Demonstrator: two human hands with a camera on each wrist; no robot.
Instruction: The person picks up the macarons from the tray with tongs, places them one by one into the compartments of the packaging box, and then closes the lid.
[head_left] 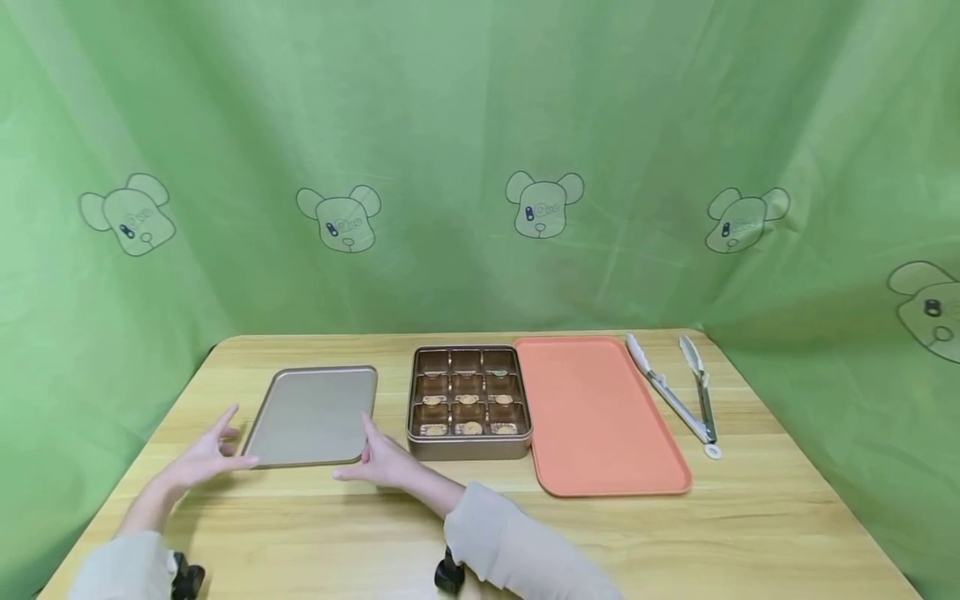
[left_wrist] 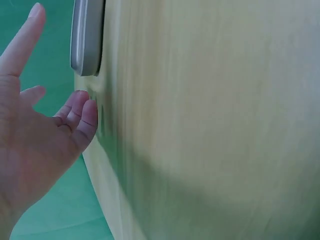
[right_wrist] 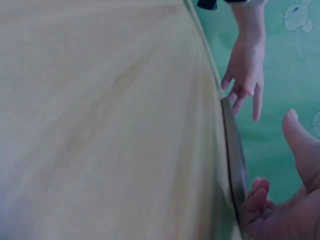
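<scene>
A flat grey-brown metal lid [head_left: 315, 417] lies on the left part of the wooden table. My left hand [head_left: 202, 458] is beside its near left corner, thumb and fingers spread. The left wrist view has a gap between the curved fingers and the lid's rounded corner [left_wrist: 87, 37]. At the near right corner is my right hand [head_left: 384, 462], its thumb held apart from the fingers. In the right wrist view its fingertips are right at the lid's edge [right_wrist: 234, 145], and my left hand [right_wrist: 246, 70] appears at the far end.
Right of the lid stands a metal tin [head_left: 468, 450] with a brown divided insert; small round biscuits [head_left: 467, 400] lie in several compartments. An orange-pink tray [head_left: 600, 417] adjoins it. Metal tongs [head_left: 678, 408] with pale tips lie spread at the right. A green curtain [head_left: 450, 283] hangs behind.
</scene>
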